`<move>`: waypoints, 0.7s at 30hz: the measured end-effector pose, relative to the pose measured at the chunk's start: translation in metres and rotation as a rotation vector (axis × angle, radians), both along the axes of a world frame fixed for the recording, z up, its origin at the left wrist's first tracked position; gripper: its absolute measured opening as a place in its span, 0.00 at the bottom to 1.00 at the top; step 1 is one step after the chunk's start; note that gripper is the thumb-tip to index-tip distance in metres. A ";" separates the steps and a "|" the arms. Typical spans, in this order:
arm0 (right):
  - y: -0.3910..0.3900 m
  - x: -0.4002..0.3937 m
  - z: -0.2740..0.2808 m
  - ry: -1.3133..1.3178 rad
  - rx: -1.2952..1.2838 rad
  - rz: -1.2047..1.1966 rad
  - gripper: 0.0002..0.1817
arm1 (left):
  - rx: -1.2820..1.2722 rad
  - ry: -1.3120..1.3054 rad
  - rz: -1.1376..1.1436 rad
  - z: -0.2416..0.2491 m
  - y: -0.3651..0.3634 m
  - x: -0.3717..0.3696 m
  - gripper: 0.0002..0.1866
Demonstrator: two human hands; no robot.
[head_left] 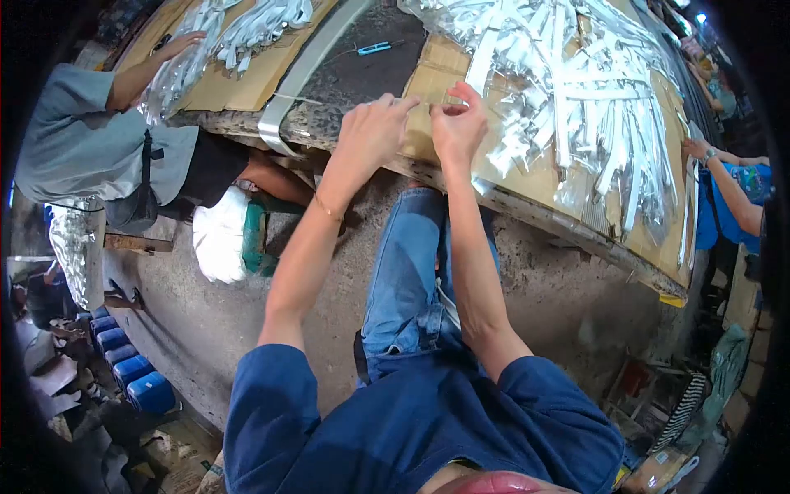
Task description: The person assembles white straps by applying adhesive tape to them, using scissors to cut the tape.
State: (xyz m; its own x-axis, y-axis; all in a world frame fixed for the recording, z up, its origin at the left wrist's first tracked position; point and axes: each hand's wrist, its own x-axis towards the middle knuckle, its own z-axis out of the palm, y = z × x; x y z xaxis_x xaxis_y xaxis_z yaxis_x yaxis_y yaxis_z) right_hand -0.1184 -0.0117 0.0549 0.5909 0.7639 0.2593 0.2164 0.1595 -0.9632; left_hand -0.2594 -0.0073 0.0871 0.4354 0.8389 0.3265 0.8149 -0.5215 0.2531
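Observation:
My left hand (pixel 372 132) is raised over the near table edge, its fingers closed in a pinch. Beside it, a little to the right, my right hand (pixel 459 125) has thumb and fingers pressed together. What either hand holds is too thin or hidden to make out. Beneath them lies a cardboard sheet (pixel 447 56) on the table. To the right spreads a large pile of shiny white strips (pixel 605 123), partly in clear plastic. Beyond my left hand, blue thread snips (pixel 374 49) lie on the dark tabletop (pixel 350 82).
At left, a person in grey (pixel 90 156) rests a hand by more white strips (pixel 267 29). Another person in blue (pixel 745 198) stands at the table's right side. A white bundle with green (pixel 226 235) is below the table. Several blue containers (pixel 148 391) stand lower left.

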 end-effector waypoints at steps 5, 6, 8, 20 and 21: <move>0.060 0.009 -0.041 -0.249 -0.061 -0.030 0.26 | 0.106 0.225 -0.178 -0.006 0.048 0.004 0.19; 0.068 0.009 -0.049 -0.379 -0.089 -0.033 0.28 | 0.135 0.247 -0.233 -0.011 0.059 0.003 0.19; 0.068 0.008 -0.046 -0.498 -0.090 -0.035 0.31 | 0.124 0.305 -0.278 -0.021 0.083 0.006 0.18; 0.082 0.030 -0.022 -0.617 -0.469 0.086 0.32 | -0.290 0.851 -0.224 0.018 0.120 0.064 0.13; 0.082 0.030 -0.020 -0.598 -0.499 0.102 0.32 | -0.293 0.939 -0.209 0.020 0.121 0.069 0.13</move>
State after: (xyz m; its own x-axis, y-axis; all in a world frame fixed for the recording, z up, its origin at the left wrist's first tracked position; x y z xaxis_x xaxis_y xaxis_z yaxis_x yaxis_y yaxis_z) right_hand -0.0880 0.0706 0.0347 0.3801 0.9167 0.1233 0.7286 -0.2146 -0.6504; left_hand -0.1909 0.1134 0.1067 0.5586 0.7084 -0.4314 0.6494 -0.6971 -0.3039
